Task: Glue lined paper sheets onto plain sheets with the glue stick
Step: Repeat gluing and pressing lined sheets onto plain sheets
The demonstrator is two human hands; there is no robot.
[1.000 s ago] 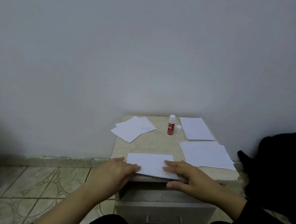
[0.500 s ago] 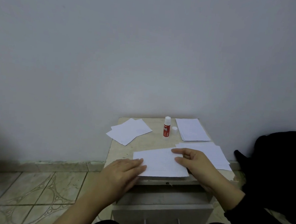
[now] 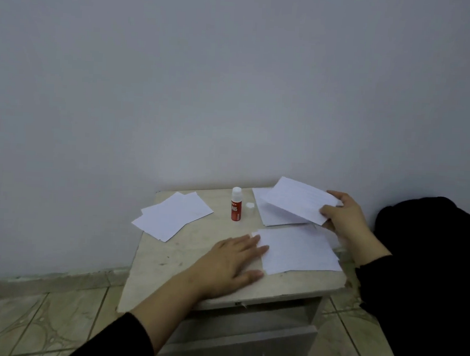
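Observation:
My right hand (image 3: 344, 216) pinches a lined sheet (image 3: 298, 199) by its right edge and holds it tilted in the air above the far right stack of paper (image 3: 278, 221). My left hand (image 3: 231, 260) lies flat on the cabinet top with straight fingers, its fingertips touching the left edge of a near stack of lined sheets (image 3: 298, 252). A red glue stick (image 3: 235, 208) stands upright and uncapped in the middle at the back, with its white cap (image 3: 250, 205) beside it. A loose pile of plain sheets (image 3: 172, 215) lies at the back left.
The papers lie on a small beige cabinet (image 3: 184, 260) set against a grey wall. Its drawer (image 3: 246, 341) below is pulled slightly open. A black cloth bundle (image 3: 428, 244) sits on the floor at the right. Patterned tiles cover the floor at left.
My right hand has lifted the lined sheet from the front edge and carried it up and back over the far right stack. My left hand stayed flat on the top.

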